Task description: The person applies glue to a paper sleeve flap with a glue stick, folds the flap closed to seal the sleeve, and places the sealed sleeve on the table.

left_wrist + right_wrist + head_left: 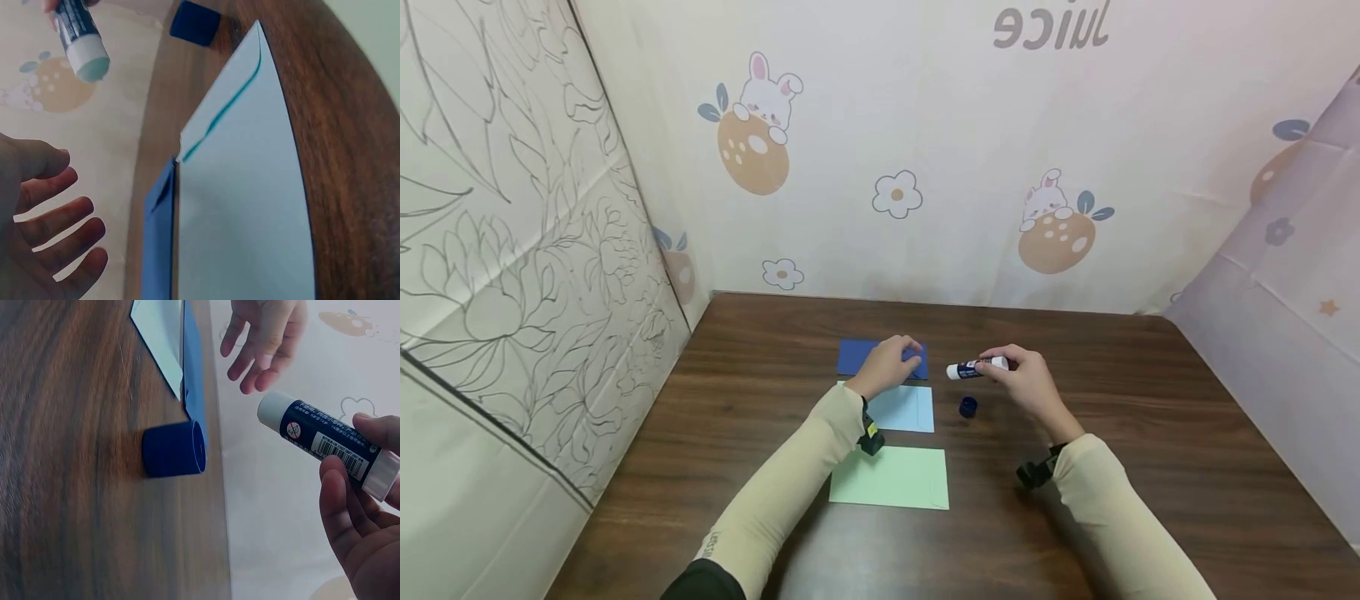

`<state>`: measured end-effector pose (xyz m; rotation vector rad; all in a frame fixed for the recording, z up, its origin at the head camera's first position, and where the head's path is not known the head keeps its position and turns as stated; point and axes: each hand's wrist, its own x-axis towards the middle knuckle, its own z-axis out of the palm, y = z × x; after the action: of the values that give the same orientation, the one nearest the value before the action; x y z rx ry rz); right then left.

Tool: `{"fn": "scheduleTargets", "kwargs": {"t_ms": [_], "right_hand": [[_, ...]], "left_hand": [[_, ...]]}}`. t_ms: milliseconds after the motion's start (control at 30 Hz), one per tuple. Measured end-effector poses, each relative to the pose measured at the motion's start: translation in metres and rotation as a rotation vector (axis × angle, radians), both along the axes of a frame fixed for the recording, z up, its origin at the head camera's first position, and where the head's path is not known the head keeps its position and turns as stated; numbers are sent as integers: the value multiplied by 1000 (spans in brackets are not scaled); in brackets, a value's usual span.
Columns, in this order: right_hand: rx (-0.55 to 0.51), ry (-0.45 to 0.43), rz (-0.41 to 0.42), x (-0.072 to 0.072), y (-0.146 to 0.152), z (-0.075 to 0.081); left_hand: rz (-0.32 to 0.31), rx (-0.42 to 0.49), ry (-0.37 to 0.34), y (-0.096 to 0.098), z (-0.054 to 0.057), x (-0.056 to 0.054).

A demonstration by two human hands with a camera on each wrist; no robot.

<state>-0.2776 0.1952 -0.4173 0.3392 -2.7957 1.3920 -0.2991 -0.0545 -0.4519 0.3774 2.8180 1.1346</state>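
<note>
My right hand (pixel 1024 382) pinches a glue stick (pixel 331 439) by its lower end, its uncapped white tip pointing left. In the left wrist view a pale glue face shows at the tip. Fingers loosely bent and holding nothing, my left hand (pixel 887 365) hovers over the dark blue envelope (pixel 856 357). Below that lies a light blue envelope (pixel 910 410), with a teal streak along one end in the left wrist view. A light green envelope (pixel 895 478) lies nearest me. The dark blue cap (pixel 172 450) stands on the table right of the light blue envelope.
The brown wooden table (pixel 760 533) runs back to a cloth wall (pixel 865 100) printed with rabbits and fruit. More hanging cloth closes off the left and right sides. Each wrist wears a small black camera.
</note>
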Motion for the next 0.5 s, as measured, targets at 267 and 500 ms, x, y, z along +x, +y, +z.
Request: {"fn": "scheduleTargets", "kwargs": {"t_ms": [267, 500], "right_hand": [[-100, -55, 15, 6, -1, 1], [-127, -67, 25, 19, -3, 2]], "left_hand": [[-1, 51, 57, 0, 13, 17], [-36, 51, 110, 2, 20, 34]]}}
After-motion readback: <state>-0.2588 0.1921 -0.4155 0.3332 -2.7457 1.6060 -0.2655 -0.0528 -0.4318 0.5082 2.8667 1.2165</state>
